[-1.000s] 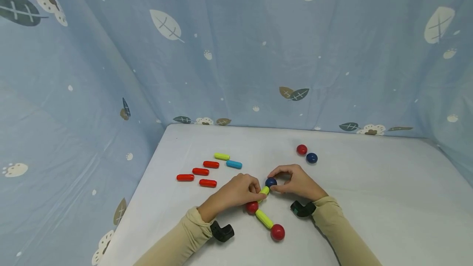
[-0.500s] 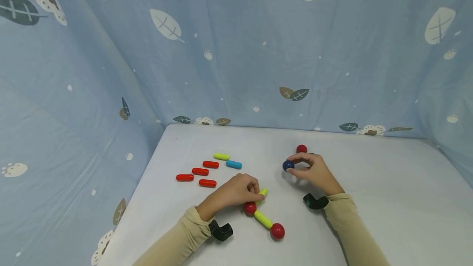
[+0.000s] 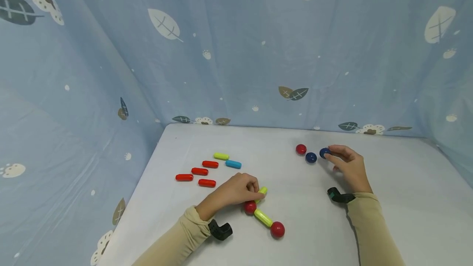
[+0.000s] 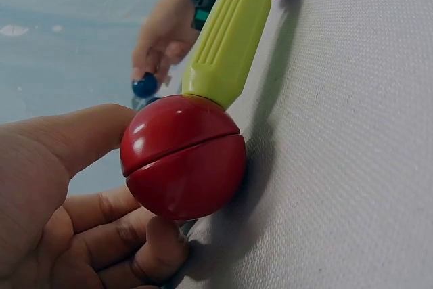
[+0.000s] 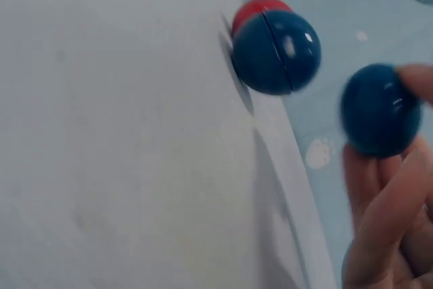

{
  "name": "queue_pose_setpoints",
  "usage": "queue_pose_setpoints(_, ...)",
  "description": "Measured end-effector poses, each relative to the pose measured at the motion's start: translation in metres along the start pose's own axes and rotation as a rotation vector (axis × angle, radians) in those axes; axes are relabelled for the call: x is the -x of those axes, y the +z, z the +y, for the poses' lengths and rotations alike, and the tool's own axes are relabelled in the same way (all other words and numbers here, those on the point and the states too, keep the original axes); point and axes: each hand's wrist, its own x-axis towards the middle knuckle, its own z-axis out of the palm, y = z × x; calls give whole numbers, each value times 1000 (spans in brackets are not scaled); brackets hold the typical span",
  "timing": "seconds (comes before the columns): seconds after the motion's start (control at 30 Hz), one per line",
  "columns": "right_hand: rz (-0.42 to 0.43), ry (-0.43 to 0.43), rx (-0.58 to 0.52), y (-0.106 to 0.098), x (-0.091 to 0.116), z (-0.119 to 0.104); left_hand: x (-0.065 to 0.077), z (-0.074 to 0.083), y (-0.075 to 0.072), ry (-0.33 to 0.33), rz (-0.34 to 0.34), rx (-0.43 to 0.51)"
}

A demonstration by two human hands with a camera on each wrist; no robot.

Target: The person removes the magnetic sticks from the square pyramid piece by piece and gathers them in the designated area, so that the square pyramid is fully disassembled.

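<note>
My left hand (image 3: 236, 189) pinches a yellow-green rod (image 3: 262, 192), which meets a red ball (image 3: 250, 207) beneath the hand. From that ball a second yellow-green rod (image 3: 263, 218) runs to another red ball (image 3: 277, 230) nearer me. The left wrist view shows the nearer red ball (image 4: 183, 157) with a seam around it, joined to a ridged rod (image 4: 230, 42). My right hand (image 3: 349, 167) holds a dark blue ball (image 3: 324, 153) between thumb and fingers, off the table in the right wrist view. Beside it lie a second blue ball (image 3: 311, 157) and a red ball (image 3: 301, 149).
On the left of the white table (image 3: 295, 200) lie several red rods (image 3: 200, 171), a yellow-green rod (image 3: 221, 156) and a light blue rod (image 3: 233, 164). A blue patterned curtain (image 3: 236, 52) rises behind the table's far edge.
My right hand has pulled the blue ball off the end of the held rod and carried it right and away, past the two loose balls. My left hand has hardly moved.
</note>
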Motion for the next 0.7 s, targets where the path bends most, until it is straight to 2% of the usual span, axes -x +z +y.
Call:
queue_pose_setpoints(0.17, 22, 58, 68, -3, -1, 8, 0, 1, -1, 6, -1, 0)
queue_pose_setpoints(0.47, -29, 30, 200, -1, -1, 12, -1, 1, 0, -6, -2, -6)
queue_pose_setpoints(0.7, -67, 18, 210, -1, 0, 11, -1, -1, 0, -3, -4, 1)
